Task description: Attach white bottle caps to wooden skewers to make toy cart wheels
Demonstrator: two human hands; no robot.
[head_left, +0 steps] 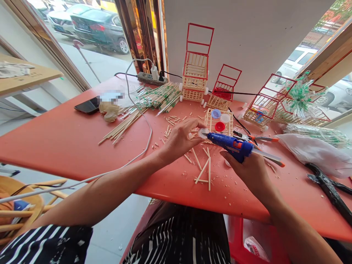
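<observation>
My right hand (249, 170) is wrapped round a blue glue gun (228, 142) with a clear glue stick (266, 154) showing at its back. My left hand (183, 137) pinches a white bottle cap (202, 132) between thumb and fingers. The gun's nozzle meets the cap or hangs just over it; I cannot tell which. Right behind the nozzle sits a small slatted frame of sticks (208, 116), with a lilac cap (216, 113), a white cap (225, 118) and a red cap (220, 127) on it. Below my hands lie cut wooden sticks (202, 170).
Small stick carts (195, 69) with red handles stand along the back of the orange table (68, 146). Bundled skewers (162, 96), a phone (87, 105) and a power strip (151, 78) are at left back. Pliers (261, 138) and black-handled cutters (330, 190) lie at right. A white cable (132, 157) crosses my left forearm.
</observation>
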